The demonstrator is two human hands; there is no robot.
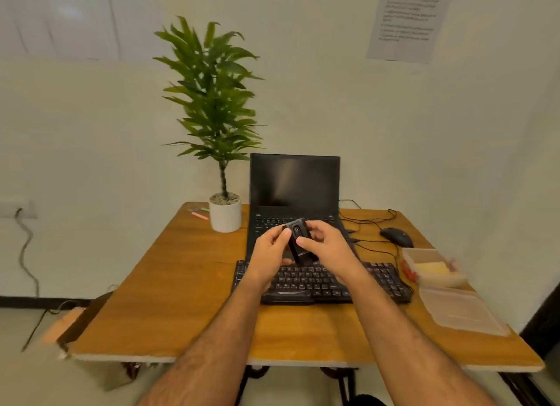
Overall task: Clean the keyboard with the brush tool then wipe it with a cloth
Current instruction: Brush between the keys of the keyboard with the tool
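A black keyboard (375, 280) lies on the wooden table (181, 299), in front of an open black laptop (294, 183). Above the keyboard I hold a small black block-shaped brush tool (297, 239) upright with both hands. My left hand (269, 251) grips its left side with the thumb near the top. My right hand (324, 245) grips its right side, the thumb pressed on its front face. No bristles show. A yellow cloth (431, 268) lies folded in an open clear plastic box (424, 254) at the right.
A potted plant (225, 211) stands left of the laptop. A black mouse (397, 236) with trailing cables sits behind the box. The box's clear lid (457, 311) lies near the table's right edge. Pens (200, 215) lie at the back left.
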